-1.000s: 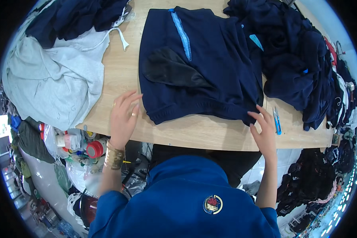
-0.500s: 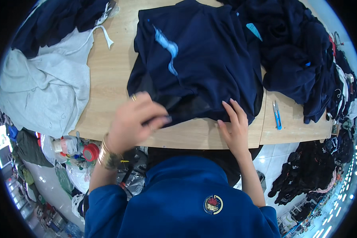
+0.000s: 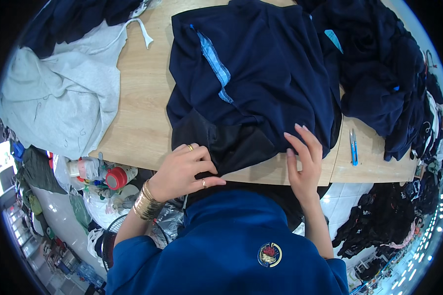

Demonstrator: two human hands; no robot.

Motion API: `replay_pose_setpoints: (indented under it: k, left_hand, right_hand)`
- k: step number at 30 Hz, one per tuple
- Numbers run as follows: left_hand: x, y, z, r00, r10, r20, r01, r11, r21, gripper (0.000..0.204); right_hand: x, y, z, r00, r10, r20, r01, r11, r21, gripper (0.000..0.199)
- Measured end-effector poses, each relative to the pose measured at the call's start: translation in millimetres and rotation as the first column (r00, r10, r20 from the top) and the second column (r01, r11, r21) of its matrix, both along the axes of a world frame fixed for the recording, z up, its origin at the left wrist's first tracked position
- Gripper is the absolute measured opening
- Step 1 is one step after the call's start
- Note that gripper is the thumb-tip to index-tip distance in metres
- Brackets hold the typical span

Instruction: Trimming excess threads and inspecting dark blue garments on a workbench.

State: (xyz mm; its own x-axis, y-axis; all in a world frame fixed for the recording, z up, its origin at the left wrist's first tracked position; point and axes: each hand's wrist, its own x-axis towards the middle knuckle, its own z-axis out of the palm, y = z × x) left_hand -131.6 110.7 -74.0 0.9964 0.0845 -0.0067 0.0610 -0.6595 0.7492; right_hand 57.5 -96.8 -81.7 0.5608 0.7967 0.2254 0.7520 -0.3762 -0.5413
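Observation:
A navy garment (image 3: 275, 73) lies spread in front of me on a pale wooden table (image 3: 138, 123). A light-blue strip (image 3: 215, 64) runs slantwise along a slit on its left part. Its near left corner shows a shiny black patch of fabric (image 3: 241, 145), folded and creased close to the table edge. My left hand (image 3: 187, 172), with rings and bracelets, is at that black part, its fingers curled on the cloth and the thumb on the near side. My right hand (image 3: 307, 160) rests at the near right hem, fingers apart, holding nothing.
Blue thread snips (image 3: 354, 148) lie right of the garment. A heap of navy cloth (image 3: 379, 83) covers the far right; light grey cloth (image 3: 64, 93) and more navy fabric (image 3: 79, 22) lie at the left. Below the table's left edge stands a red-lidded container (image 3: 117, 178).
My left hand has come nearer the table edge, and the black fabric has spread out toward me. My right hand has lifted its fingers slightly at the hem. The view has shifted a little.

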Motion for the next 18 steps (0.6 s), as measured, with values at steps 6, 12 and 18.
replay_pose_setpoints:
  k: [6,12,18]
  left_hand:
    - [19,8,6,0.937,0.308,0.165,-0.314,0.949,0.014,0.011]
    - [26,-10,17,0.979,0.17,0.111,-0.156,0.979,-0.128,0.028]
    - [22,-54,3,0.979,0.135,0.156,-0.086,0.954,-0.287,0.03]
  right_hand:
    - [-22,9,-6,0.958,0.276,-0.073,-0.285,0.93,-0.234,0.032]
    - [-11,-14,23,0.95,0.217,-0.226,-0.227,0.974,-0.023,0.032]
    - [0,-66,3,0.931,-0.302,-0.204,0.324,0.942,0.083,0.027]
